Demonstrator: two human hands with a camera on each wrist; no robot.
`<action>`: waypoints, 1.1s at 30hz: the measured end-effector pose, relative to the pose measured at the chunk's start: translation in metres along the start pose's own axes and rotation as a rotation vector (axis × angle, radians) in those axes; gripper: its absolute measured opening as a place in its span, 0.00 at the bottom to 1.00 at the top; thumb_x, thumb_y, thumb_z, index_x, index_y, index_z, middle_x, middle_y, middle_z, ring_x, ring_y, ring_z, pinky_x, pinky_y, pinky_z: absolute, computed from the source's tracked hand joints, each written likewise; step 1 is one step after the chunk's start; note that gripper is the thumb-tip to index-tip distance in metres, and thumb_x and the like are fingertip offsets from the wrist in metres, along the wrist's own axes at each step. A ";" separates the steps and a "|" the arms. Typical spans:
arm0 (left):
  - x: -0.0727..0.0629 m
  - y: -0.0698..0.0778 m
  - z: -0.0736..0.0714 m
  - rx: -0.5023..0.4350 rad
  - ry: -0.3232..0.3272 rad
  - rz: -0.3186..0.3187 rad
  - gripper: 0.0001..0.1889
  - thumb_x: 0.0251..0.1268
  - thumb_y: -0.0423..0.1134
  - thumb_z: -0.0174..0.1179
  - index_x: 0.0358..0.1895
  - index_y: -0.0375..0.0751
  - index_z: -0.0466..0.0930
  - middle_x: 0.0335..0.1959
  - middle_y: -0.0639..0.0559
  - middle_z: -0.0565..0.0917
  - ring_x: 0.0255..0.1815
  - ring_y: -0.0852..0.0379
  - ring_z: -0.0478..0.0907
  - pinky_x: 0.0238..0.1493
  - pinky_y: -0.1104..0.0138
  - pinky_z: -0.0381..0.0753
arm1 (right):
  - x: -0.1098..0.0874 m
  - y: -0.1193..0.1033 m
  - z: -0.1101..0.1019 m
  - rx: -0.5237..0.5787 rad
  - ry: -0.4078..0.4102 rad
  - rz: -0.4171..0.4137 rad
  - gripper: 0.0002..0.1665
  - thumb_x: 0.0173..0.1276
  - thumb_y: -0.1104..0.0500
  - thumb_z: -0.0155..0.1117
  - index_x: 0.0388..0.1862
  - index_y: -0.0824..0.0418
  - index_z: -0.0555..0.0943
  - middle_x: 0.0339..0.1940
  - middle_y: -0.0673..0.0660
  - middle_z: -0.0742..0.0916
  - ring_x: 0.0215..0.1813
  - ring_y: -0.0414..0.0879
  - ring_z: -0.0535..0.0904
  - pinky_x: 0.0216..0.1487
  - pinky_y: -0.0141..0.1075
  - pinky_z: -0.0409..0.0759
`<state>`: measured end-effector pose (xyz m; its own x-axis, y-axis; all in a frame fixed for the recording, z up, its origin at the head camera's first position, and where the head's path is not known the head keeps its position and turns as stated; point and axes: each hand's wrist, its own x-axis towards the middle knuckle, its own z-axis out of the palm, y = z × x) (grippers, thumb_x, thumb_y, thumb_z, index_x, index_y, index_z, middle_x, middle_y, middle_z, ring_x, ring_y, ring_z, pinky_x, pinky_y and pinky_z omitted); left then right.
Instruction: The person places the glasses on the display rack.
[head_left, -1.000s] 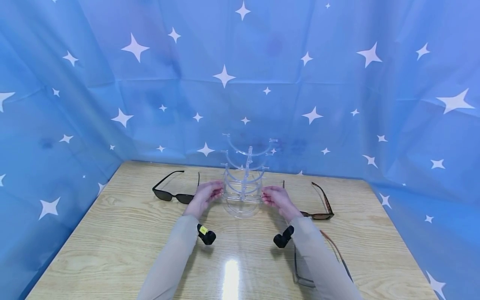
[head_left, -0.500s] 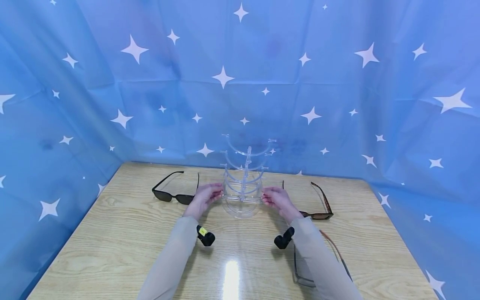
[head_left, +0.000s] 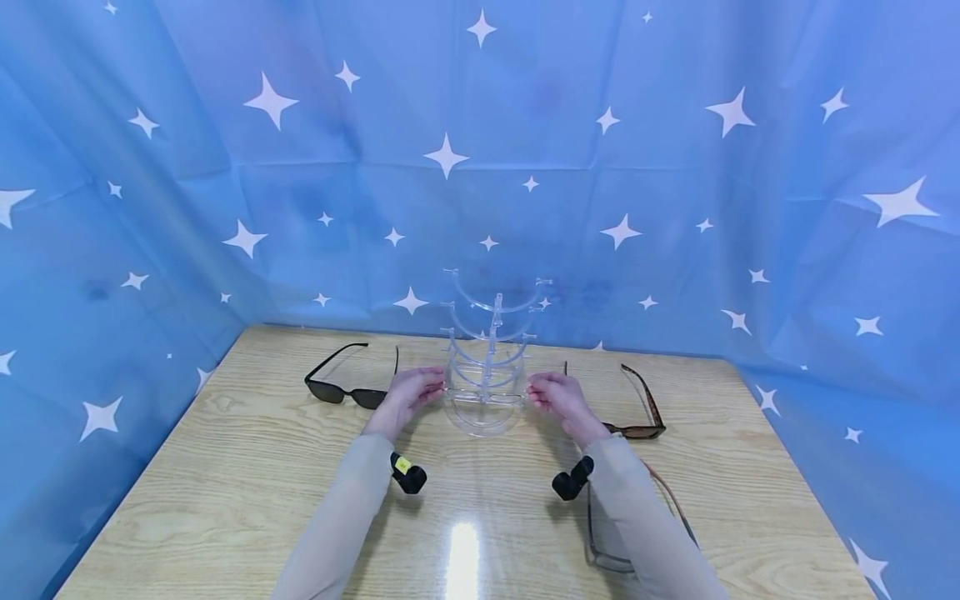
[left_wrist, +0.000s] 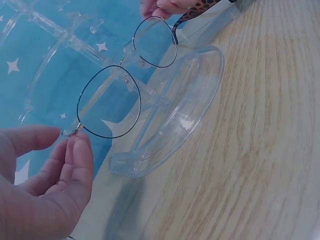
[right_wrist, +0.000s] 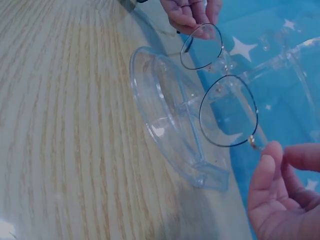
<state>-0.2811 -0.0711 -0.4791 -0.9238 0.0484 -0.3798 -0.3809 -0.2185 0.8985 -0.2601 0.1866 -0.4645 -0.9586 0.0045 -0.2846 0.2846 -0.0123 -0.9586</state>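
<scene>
Thin round wire-rimmed eyeglasses [left_wrist: 140, 102] sit at a low level of a clear plastic display stand [head_left: 483, 425], above its curved base. In the left wrist view, my left hand [left_wrist: 50, 175] pinches the frame's left hinge between thumb and fingertips. At the other end, the bent fingers of my right hand [right_wrist: 287, 195] lie right beside the hinge. Whether they still grip the frame I cannot tell. The temples are mostly hidden behind the hands and the stand.
Black sunglasses [head_left: 327, 392] lie to the left and tortoiseshell sunglasses [head_left: 643, 432] to the right. Another pair of glasses [head_left: 611, 564] is partly under the right sleeve. A blue star-patterned curtain [head_left: 480, 192] hangs behind the wooden table [head_left: 225, 483].
The right hand has shifted slightly right, away from the stand. The left wrist has shifted slightly left, with its fingertips still at the frame. Eyeglasses and stand stay in place.
</scene>
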 end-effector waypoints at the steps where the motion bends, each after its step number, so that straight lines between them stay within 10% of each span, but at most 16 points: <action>1: -0.001 0.000 0.000 0.007 -0.003 0.004 0.18 0.61 0.26 0.57 0.54 0.25 0.74 0.48 0.34 0.79 0.35 0.58 0.79 0.42 0.71 0.81 | 0.000 -0.001 0.000 -0.004 0.004 -0.001 0.18 0.71 0.67 0.51 0.54 0.79 0.69 0.27 0.53 0.81 0.26 0.37 0.76 0.26 0.23 0.75; 12: -0.010 0.007 -0.004 0.036 -0.019 0.054 0.19 0.61 0.26 0.57 0.55 0.22 0.72 0.49 0.31 0.78 0.37 0.57 0.80 0.59 0.58 0.74 | -0.007 -0.006 0.005 -0.014 -0.048 -0.016 0.20 0.70 0.66 0.51 0.56 0.79 0.67 0.29 0.54 0.82 0.28 0.38 0.77 0.29 0.25 0.77; 33: -0.022 0.012 -0.037 0.019 -0.034 0.109 0.22 0.60 0.25 0.58 0.57 0.18 0.68 0.38 0.40 0.83 0.33 0.59 0.81 0.42 0.71 0.82 | -0.026 -0.014 0.032 0.056 -0.152 -0.031 0.13 0.68 0.65 0.57 0.47 0.75 0.73 0.27 0.54 0.82 0.27 0.40 0.78 0.29 0.28 0.77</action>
<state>-0.2641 -0.1106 -0.4678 -0.9604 0.0583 -0.2725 -0.2786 -0.2062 0.9380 -0.2398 0.1546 -0.4433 -0.9582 -0.1454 -0.2464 0.2584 -0.0701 -0.9635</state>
